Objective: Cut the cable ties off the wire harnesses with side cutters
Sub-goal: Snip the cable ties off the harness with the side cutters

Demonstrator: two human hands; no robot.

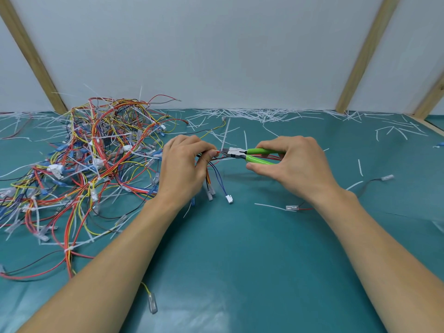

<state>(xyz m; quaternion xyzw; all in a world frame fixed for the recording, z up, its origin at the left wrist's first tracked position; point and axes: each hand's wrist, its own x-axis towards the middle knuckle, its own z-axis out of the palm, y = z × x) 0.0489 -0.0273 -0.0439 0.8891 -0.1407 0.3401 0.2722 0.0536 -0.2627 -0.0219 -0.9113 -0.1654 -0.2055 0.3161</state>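
While my left hand (183, 164) pinches a small wire harness (211, 164) between curled fingers (208, 155) and thumb, its blue, orange and black leads hang down toward the teal table (240, 248), ending in small connectors (one white plug (230, 199) lowest). My right hand (293, 162) grips the side cutters (249, 156) by their green handles, fingers wrapped over the top, thumb underneath — the metal nose points left and meets the bundle just beside my left fingertips. Whether a tie sits in the blades I cannot tell. Left of my left hand lies a big tangled heap of harnesses (91, 159) — white cut cable ties (259, 115) litter the table's far edge.
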